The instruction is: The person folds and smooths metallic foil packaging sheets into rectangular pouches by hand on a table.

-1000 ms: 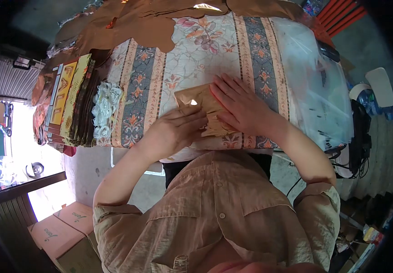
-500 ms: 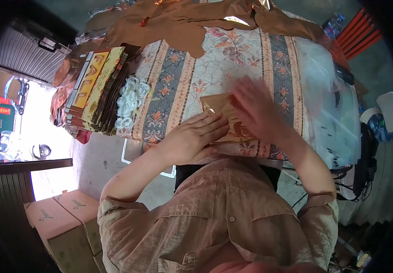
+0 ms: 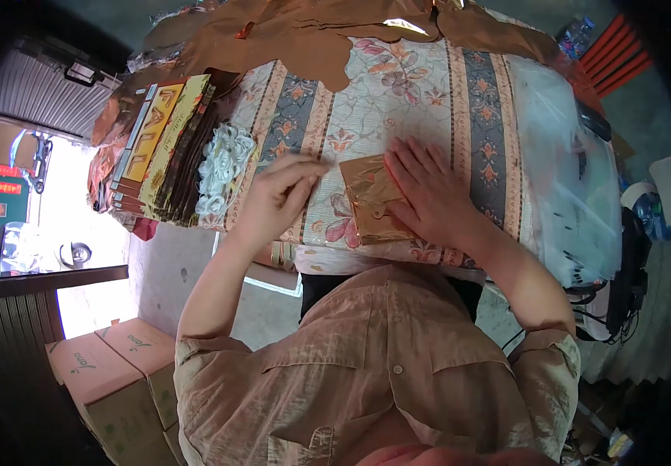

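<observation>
A folded packet of shiny gold-brown foil or plastic film (image 3: 368,194) lies near the front edge of the cloth-covered table. My right hand (image 3: 432,186) rests flat on its right side, fingers stretched out and pointing away from me. Left of the packet and apart from it, my left hand (image 3: 279,194) is raised with curled fingers, thumb and index close together. Whether anything is between those fingertips cannot be made out. Beyond my left hand sits a heap of white looped cord or ribbon (image 3: 225,167).
Stacked printed packs marked "FALL" (image 3: 157,140) stand at the left. Brown sheet material (image 3: 273,46) covers the table's back. Clear plastic bags (image 3: 560,171) lie on the right side. Cartons (image 3: 110,365) stand on the floor at lower left.
My left hand has lifted off the packet and moved left, its fingers now curled. My right hand, blurred before, has come to lie flat on the packet.
</observation>
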`<control>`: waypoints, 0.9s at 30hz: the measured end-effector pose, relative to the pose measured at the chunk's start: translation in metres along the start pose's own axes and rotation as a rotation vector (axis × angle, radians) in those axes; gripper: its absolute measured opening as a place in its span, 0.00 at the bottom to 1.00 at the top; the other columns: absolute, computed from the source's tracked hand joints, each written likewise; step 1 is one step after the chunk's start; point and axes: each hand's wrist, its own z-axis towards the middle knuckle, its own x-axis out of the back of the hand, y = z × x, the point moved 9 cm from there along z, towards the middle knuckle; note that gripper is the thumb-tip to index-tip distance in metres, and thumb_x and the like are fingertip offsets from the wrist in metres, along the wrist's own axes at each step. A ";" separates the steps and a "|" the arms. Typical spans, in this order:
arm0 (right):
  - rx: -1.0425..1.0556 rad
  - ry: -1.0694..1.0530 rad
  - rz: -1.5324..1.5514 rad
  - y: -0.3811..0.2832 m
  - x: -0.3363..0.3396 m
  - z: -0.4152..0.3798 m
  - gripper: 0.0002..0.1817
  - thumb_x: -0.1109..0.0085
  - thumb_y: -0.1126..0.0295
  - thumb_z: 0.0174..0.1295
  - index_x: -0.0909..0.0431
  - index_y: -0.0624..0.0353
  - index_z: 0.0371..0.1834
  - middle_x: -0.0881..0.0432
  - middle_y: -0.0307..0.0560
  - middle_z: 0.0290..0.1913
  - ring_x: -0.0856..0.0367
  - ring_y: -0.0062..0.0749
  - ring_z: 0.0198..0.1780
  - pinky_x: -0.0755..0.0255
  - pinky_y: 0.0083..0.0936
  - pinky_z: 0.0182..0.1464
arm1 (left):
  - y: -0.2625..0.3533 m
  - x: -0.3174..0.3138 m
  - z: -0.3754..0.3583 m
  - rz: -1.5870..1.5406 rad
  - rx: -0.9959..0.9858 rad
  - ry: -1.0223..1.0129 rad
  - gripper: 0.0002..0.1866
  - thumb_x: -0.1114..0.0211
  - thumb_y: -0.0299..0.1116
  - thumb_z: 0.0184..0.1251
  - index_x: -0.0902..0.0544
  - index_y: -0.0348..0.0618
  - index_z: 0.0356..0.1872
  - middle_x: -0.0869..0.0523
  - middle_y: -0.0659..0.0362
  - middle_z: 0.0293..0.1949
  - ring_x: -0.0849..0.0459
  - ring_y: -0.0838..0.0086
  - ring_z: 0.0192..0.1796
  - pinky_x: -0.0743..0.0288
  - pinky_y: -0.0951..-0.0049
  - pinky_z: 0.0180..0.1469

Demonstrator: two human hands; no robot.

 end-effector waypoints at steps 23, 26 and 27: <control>0.018 0.068 -0.006 -0.001 0.001 0.000 0.37 0.48 0.52 0.66 0.41 0.65 0.72 0.40 0.59 0.74 0.45 0.54 0.75 0.56 0.48 0.76 | 0.056 -0.064 -0.042 0.489 -0.594 -0.303 0.19 0.36 0.34 0.60 0.17 0.41 0.52 0.18 0.53 0.58 0.24 0.61 0.65 0.33 0.56 0.69; 0.011 0.059 -0.006 -0.001 0.001 0.000 0.37 0.48 0.51 0.66 0.41 0.65 0.72 0.40 0.59 0.73 0.45 0.54 0.75 0.56 0.47 0.76 | 0.053 -0.066 -0.049 0.578 -0.601 -0.301 0.21 0.36 0.38 0.62 0.18 0.41 0.55 0.19 0.54 0.60 0.25 0.62 0.67 0.35 0.56 0.70; 0.010 0.058 -0.006 0.000 0.000 0.000 0.37 0.49 0.51 0.66 0.41 0.65 0.72 0.40 0.59 0.73 0.45 0.54 0.75 0.56 0.47 0.76 | 0.053 -0.067 -0.051 0.632 -0.614 -0.301 0.22 0.36 0.40 0.62 0.18 0.41 0.56 0.20 0.54 0.61 0.26 0.63 0.67 0.36 0.56 0.71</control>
